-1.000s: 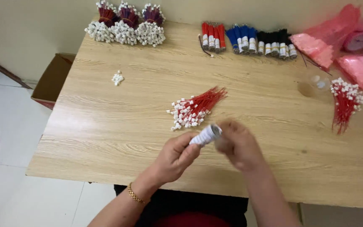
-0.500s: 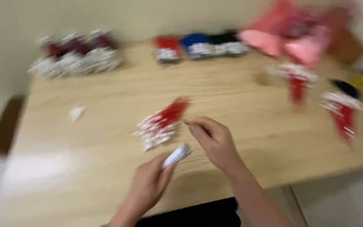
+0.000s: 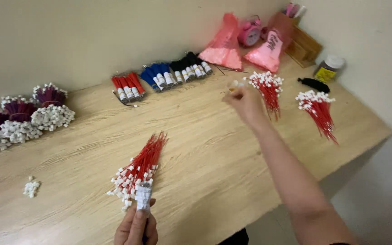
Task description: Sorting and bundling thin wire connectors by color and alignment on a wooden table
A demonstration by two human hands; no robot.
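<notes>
My left hand point(image 3: 136, 227) is at the near table edge, shut on a small white roll of tape point(image 3: 143, 198). Just beyond it a bundle of red wires with white connectors point(image 3: 138, 169) lies on the wooden table point(image 3: 205, 149). My right hand point(image 3: 246, 103) is stretched out to the far right, its fingers pinched at a small clear round holder point(image 3: 233, 85); the grip itself is partly hidden. Right beside it lies another bundle of red wires point(image 3: 267, 90).
A third red bundle point(image 3: 318, 111) lies near the right edge. Red, blue and black bundles point(image 3: 162, 77) line the back. Pink bags point(image 3: 225, 45), a pink clock point(image 3: 250, 31), a wooden box point(image 3: 300, 41) and a jar point(image 3: 327, 68) stand far right. White connector clusters point(image 3: 19, 118) sit at the left, with loose connectors point(image 3: 31, 187).
My hands have come apart. The right hand has reached from beside the tape roll out to the far right of the table. The view has swung to the right.
</notes>
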